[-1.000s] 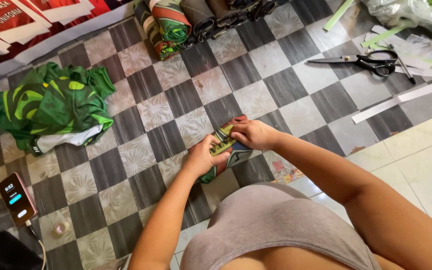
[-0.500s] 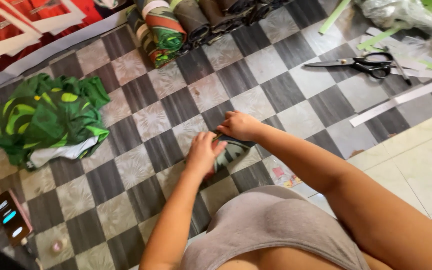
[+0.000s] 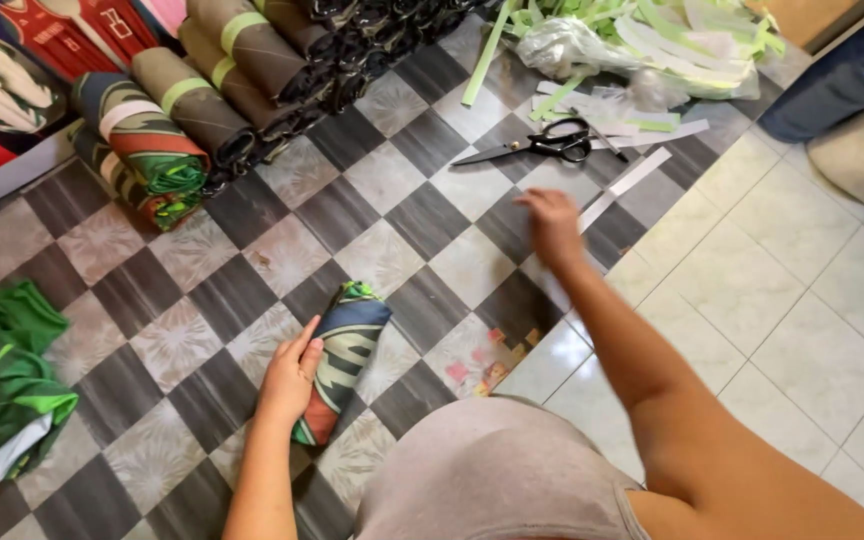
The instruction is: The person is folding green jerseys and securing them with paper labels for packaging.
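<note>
Your left hand [image 3: 290, 375] lies flat on the rolled cloth [image 3: 340, 358], not gripping, so it may unroll while your open, empty right hand [image 3: 552, 222] reaches near the scissors [image 3: 540, 146].

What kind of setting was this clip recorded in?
Probably a small home garment workshop, with the work done on the floor. Rolled printed garments lie in a row on the checkered tile floor, black scissors sit beside cut paper strips, and the left hand rests on a rolled garment.

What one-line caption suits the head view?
Left hand steadies rolled garment; right hand reaches toward paper strips near scissors.
</note>
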